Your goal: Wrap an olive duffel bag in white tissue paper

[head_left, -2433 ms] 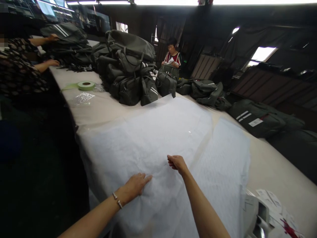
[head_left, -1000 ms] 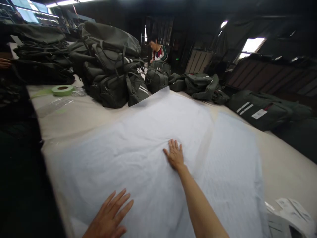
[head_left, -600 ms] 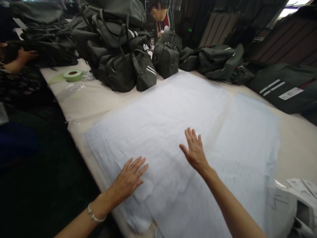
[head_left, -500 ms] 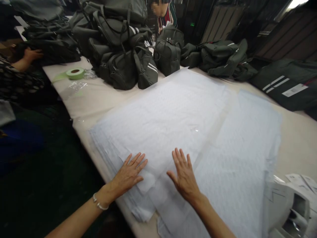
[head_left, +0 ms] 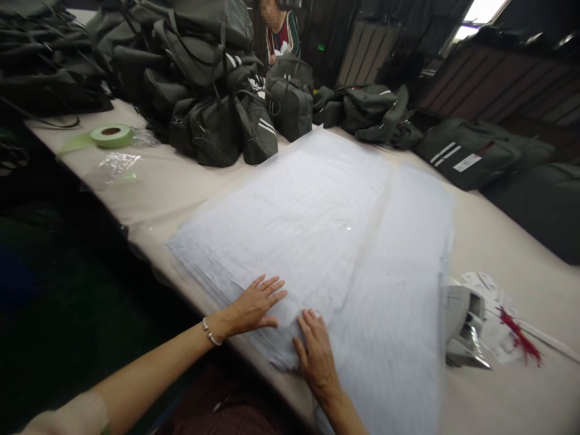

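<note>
A stack of large white tissue paper sheets (head_left: 308,223) lies on the beige table (head_left: 498,254), with a second stack (head_left: 408,284) beside it on the right. My left hand (head_left: 256,304), a bracelet at its wrist, rests flat and open on the near edge of the left stack. My right hand (head_left: 315,353) lies flat with fingers stretched out on the sheets close to the table's front edge, just right of my left hand. Neither hand holds anything.
Dark green duffel bags (head_left: 212,90) are piled at the back left, more bags (head_left: 471,157) lie along the right. A green tape roll (head_left: 111,135) and clear plastic (head_left: 113,166) sit far left. A grey tool (head_left: 462,326) and paper tags (head_left: 498,308) lie right. A person (head_left: 281,33) works behind the bags.
My right hand has drawn back from the middle of the sheets to the near edge beside my left hand. The view has tilted down and shifted.
</note>
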Demonstrator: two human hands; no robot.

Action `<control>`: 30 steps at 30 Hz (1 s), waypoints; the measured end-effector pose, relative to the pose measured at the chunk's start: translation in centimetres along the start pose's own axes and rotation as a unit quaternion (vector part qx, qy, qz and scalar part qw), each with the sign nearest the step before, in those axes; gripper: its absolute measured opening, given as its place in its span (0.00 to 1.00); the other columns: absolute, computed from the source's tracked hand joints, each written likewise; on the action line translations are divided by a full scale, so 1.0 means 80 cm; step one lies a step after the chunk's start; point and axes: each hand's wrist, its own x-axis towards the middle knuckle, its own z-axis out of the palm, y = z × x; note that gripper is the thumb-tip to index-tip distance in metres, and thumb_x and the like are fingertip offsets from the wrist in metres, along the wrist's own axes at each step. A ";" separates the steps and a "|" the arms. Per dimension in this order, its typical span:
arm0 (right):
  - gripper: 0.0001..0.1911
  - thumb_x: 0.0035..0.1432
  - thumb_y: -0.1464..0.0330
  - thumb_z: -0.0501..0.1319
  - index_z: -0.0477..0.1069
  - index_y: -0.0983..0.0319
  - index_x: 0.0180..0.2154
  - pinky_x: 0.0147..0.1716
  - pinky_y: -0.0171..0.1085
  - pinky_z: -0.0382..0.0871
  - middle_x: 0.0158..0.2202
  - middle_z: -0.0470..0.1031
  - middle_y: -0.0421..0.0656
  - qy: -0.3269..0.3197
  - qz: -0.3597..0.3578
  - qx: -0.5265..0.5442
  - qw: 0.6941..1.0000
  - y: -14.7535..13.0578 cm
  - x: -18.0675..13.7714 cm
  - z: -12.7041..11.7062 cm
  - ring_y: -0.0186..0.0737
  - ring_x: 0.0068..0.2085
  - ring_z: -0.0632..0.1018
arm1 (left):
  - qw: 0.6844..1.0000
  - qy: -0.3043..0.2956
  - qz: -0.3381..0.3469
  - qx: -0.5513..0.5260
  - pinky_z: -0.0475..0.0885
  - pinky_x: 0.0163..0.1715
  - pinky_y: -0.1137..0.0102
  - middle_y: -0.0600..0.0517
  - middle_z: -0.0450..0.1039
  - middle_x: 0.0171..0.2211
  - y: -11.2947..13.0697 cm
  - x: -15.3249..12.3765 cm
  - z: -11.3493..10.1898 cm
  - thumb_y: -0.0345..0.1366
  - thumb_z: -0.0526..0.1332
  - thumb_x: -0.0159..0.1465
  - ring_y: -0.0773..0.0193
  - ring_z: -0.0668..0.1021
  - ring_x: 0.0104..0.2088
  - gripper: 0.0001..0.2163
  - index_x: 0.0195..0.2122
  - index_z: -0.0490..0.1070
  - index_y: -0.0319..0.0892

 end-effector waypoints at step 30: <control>0.31 0.60 0.51 0.57 0.67 0.68 0.54 0.58 0.57 0.61 0.54 0.71 0.59 0.163 0.250 -0.080 0.951 -0.056 0.041 0.075 0.58 0.57 0.70 | 0.989 0.006 0.147 0.000 0.66 0.41 0.61 0.46 0.72 0.40 0.005 0.005 0.024 0.28 0.57 0.67 0.53 0.72 0.42 0.09 0.47 0.69 0.41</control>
